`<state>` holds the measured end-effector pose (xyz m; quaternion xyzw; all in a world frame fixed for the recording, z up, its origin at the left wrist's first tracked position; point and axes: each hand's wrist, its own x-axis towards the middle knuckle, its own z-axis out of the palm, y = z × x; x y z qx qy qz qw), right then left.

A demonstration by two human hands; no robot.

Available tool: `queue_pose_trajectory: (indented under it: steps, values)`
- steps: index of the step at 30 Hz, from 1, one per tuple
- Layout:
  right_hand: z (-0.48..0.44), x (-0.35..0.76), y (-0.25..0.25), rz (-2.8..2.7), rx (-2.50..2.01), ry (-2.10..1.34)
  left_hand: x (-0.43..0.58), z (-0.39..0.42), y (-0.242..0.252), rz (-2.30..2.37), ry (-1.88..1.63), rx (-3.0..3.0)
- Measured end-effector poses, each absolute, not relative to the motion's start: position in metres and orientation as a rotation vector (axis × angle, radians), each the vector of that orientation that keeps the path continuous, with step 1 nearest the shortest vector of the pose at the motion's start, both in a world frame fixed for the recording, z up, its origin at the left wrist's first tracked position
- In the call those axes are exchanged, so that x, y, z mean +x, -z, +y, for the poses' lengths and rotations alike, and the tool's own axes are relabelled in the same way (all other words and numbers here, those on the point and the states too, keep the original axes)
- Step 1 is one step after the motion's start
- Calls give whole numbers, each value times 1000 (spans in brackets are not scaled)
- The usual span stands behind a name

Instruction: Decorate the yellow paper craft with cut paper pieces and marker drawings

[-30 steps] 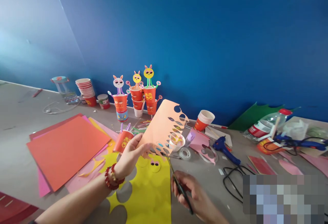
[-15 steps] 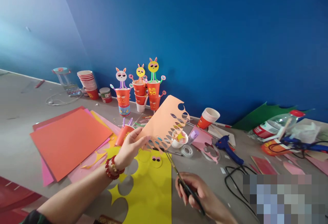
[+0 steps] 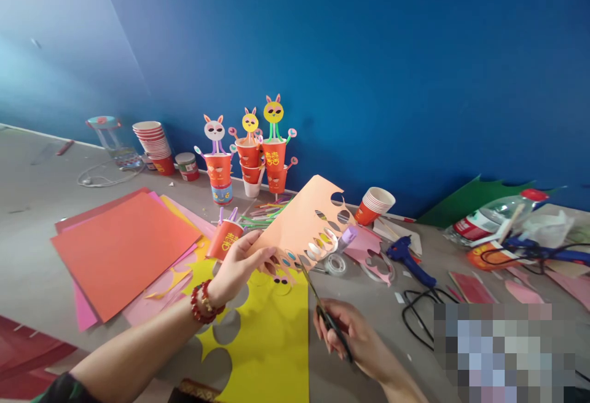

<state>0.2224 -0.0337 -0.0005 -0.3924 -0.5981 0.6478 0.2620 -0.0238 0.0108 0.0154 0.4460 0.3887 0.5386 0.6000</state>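
Note:
My left hand (image 3: 242, 265) pinches a peach paper sheet (image 3: 299, 212) by its near left corner, holding it tilted above the table. Several rounded holes and notches run along the sheet's right and lower edges. In my right hand (image 3: 343, 332) is a pair of scissors (image 3: 334, 329), its fingers wrapped round the dark handles. The blade tips reach the sheet's lower edge; whether they are cutting paper I cannot tell. Below lies a yellow sheet (image 3: 271, 354) with round cut-outs along its left side. A small pair of dark eye shapes (image 3: 280, 280) shows on it, partly under the peach sheet.
Decorated cup figures (image 3: 275, 157) stand by the blue wall. On the left lie stacked coloured sheets (image 3: 124, 249). A tipped red cup (image 3: 225, 238) is behind my left hand. To the right are clear tape (image 3: 335, 263), a blue glue gun (image 3: 412, 262), its black cable, and a bottle (image 3: 498, 219).
The peach sheet has shifted slightly right, with my left hand moving along. My right hand and the scissors have moved a little up and left. The view has shifted slightly.

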Motion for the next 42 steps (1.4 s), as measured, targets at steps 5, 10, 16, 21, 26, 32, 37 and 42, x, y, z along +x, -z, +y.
queue_pose_trajectory:
  steps: [5,10,16,21,26,32,37,42]
  values:
    - [-36,220,1,-1589,-1069,-1757,-17,2,-13,898,-1204,1082]
    - [-37,218,2,-1560,-1060,-1772,-15,-2,-10,883,-1156,1143]
    - [-39,218,7,-1567,-1008,-1767,-12,-4,-10,888,-1174,1118]
    - [-39,219,5,-1573,-993,-1773,-10,-6,-13,888,-1153,1098]
    - [-37,219,2,-1583,-1010,-1772,-10,-5,-11,884,-1139,1090]
    - [-38,218,5,-1587,-1002,-1772,-10,-5,-11,891,-1144,1087]
    - [-38,217,4,-1563,-979,-1789,-10,-5,-11,888,-1150,1103]
    - [-38,215,0,-1561,-965,-1777,-11,-5,-12,883,-1154,1124]
